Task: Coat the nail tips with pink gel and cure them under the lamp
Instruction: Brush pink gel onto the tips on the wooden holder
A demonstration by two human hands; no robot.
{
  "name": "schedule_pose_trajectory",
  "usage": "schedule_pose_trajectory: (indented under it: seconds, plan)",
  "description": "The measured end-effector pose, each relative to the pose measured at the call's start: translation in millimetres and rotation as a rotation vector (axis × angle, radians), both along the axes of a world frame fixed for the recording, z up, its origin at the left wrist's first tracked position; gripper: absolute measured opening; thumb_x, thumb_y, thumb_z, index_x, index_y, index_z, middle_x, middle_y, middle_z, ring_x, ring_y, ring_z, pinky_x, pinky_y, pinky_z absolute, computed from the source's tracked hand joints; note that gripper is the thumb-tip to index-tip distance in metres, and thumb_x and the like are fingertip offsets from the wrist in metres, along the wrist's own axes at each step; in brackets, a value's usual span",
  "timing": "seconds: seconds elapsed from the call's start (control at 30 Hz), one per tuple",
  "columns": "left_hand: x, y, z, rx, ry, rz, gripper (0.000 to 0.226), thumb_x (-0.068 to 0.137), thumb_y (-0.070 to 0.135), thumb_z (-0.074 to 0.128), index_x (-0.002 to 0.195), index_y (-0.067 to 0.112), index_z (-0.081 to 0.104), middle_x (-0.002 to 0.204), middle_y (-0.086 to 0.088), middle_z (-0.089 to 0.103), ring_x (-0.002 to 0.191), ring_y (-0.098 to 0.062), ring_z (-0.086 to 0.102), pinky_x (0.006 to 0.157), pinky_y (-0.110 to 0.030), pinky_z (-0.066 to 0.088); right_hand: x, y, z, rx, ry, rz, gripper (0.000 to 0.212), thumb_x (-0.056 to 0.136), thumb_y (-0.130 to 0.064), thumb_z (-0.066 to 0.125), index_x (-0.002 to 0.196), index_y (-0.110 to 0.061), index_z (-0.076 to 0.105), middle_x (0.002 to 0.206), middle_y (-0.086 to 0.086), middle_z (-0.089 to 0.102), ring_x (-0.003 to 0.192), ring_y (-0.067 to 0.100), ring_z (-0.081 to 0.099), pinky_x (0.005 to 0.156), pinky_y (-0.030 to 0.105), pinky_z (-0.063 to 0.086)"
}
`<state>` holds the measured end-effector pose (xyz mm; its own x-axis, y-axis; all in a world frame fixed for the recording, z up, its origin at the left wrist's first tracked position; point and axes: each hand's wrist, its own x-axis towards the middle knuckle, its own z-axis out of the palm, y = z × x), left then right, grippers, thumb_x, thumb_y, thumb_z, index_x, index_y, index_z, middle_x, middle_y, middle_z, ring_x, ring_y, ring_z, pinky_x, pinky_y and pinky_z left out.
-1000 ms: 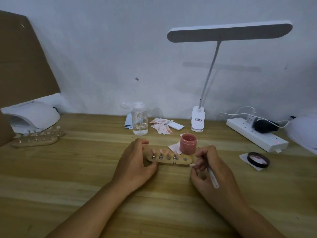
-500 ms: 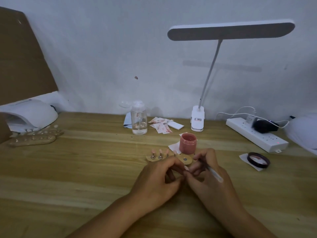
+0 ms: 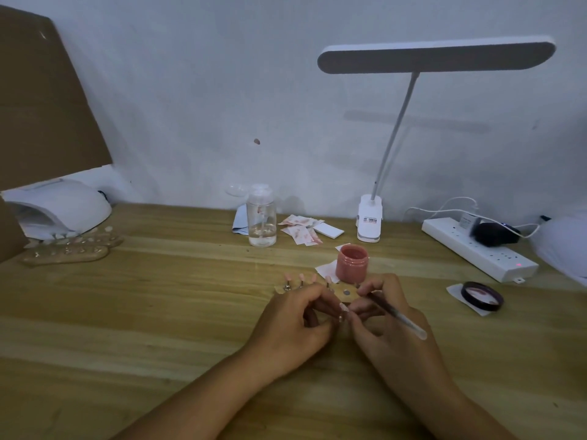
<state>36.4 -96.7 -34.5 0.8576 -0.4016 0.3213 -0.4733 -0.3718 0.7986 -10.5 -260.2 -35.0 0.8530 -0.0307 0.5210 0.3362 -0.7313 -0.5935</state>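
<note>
pink gel jar (image 3: 352, 263), white lamp (image 3: 435, 57), streaky wooden table (image 3: 158, 312)

Curing lamp (image 3: 60, 208) is sitting far left at the rear of the table (image 3: 158, 312), with two spare holders (image 3: 68, 252) lying just before it. Bottle (image 3: 261, 215) is standing rear centre, paper scraps (image 3: 301, 231) lying right of it and desk lamp base (image 3: 369, 222) standing further right. Power strip (image 3: 479, 249) is lying at right rear. Jar (image 3: 352, 263) is standing centre, with tip holder (image 3: 313, 289) lying just before it. Left hand (image 3: 297, 325), pinching a nail tip (image 3: 342, 309), and right hand (image 3: 390, 325), holding a brush (image 3: 397, 315), are meeting before that holder. Lid (image 3: 482, 295) is lying to their right.
</note>
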Motion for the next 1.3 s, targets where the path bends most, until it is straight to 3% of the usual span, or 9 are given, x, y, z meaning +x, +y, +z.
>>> schedule_pose_trajectory:
  seconds: [0.2, 0.3, 0.47, 0.53, 0.63, 0.8, 0.97, 1.17, 1.3]
  plan:
    - [1, 0, 0, -0.019, 0.018, -0.012, 0.025, 0.082, 0.009, 0.074, 0.081, 0.033, 0.068, 0.084, 0.016, 0.074, 0.059, 0.001, 0.053, 0.061, -0.015, 0.041, -4, 2, 3, 0.023, -0.009, 0.018, 0.034, 0.082, -0.012, 0.071, 0.099, -0.028, 0.046, 0.091, -0.024, 0.063, 0.077, 0.002, 0.065, 0.068, 0.036, 0.056]
    - [2, 0, -2, -0.015, 0.012, 0.009, 0.019, 0.085, 0.010, 0.071, 0.081, 0.028, 0.068, 0.085, 0.013, 0.073, 0.056, 0.000, 0.049, 0.060, -0.017, 0.038, -3, 0, 10, 0.121, -0.078, 0.002, 0.006, 0.092, -0.028, 0.057, 0.095, -0.029, 0.052, 0.084, -0.016, 0.068, 0.077, 0.004, 0.066, 0.069, 0.038, 0.055]
    - [4, 2, -1, 0.034, 0.029, -0.016, 0.019, 0.086, 0.014, 0.071, 0.080, 0.031, 0.069, 0.089, 0.015, 0.074, 0.056, 0.004, 0.050, 0.062, -0.016, 0.037, 15, -15, 33, 0.392, -0.090, -0.024, 0.034, 0.103, -0.039, 0.036, 0.096, -0.045, 0.069, 0.075, -0.024, 0.066, 0.078, -0.004, 0.060, 0.072, 0.020, 0.044]
    - [5, 2, -1, 0.058, 0.027, -0.028, 0.020, 0.086, 0.016, 0.071, 0.080, 0.035, 0.069, 0.091, 0.017, 0.074, 0.058, 0.005, 0.052, 0.064, -0.017, 0.038, 28, -22, 37, 0.382, -0.103, -0.062, 0.025, 0.099, -0.031, 0.044, 0.099, -0.038, 0.069, 0.071, -0.025, 0.065, 0.078, -0.006, 0.061, 0.068, 0.013, 0.042]
    - [6, 4, -1, 0.115, 0.002, -0.039, 0.015, 0.086, 0.021, 0.072, 0.082, 0.035, 0.071, 0.090, 0.018, 0.073, 0.060, 0.002, 0.053, 0.064, -0.017, 0.040, 50, -29, 44, 0.311, -0.116, -0.149, 0.004, 0.093, -0.021, 0.059, 0.092, -0.024, 0.061, 0.072, -0.009, 0.070, 0.075, 0.004, 0.067, 0.071, 0.028, 0.052]
    - [7, 6, -1, 0.200, -0.080, -0.036, 0.011, 0.086, 0.022, 0.072, 0.086, 0.033, 0.073, 0.084, 0.019, 0.066, 0.069, 0.007, 0.054, 0.066, -0.013, 0.035, 79, -32, 46, 0.098, 0.031, -0.310, 0.015, 0.090, -0.030, 0.062, 0.076, -0.025, 0.059, 0.076, -0.007, 0.068, 0.082, 0.020, 0.065, 0.072, 0.033, 0.047]
    - [9, 5, -4, 0.188, -0.086, -0.037, 0.013, 0.086, 0.022, 0.071, 0.088, 0.035, 0.072, 0.093, 0.016, 0.070, 0.065, 0.005, 0.053, 0.065, -0.018, 0.037, 93, -28, 41, 0.005, 0.167, -0.355, 0.022, 0.090, -0.034, 0.062, 0.083, -0.015, 0.069, 0.073, -0.005, 0.063, 0.086, 0.023, 0.063, 0.070, 0.031, 0.043]
    - [12, 6, -6, 0.168, -0.101, -0.029, 0.014, 0.084, 0.022, 0.073, 0.083, 0.035, 0.069, 0.076, 0.025, 0.064, 0.059, 0.002, 0.054, 0.059, -0.013, 0.034, 85, -27, 41, 0.073, 0.121, -0.349, 0.019, 0.091, -0.032, 0.061, 0.087, -0.016, 0.069, 0.075, -0.008, 0.062, 0.083, 0.018, 0.062, 0.073, 0.032, 0.046]
    - [13, 6, -7, 0.192, -0.107, -0.009, 0.011, 0.084, 0.028, 0.073, 0.085, 0.037, 0.068, 0.079, 0.018, 0.063, 0.063, -0.001, 0.053, 0.063, -0.020, 0.038, 55, -25, 42, 0.420, 0.005, -0.330, 0.013, 0.087, -0.019, 0.062, 0.077, -0.014, 0.055, 0.063, -0.001, 0.066, 0.066, 0.008, 0.065, 0.066, 0.028, 0.049]
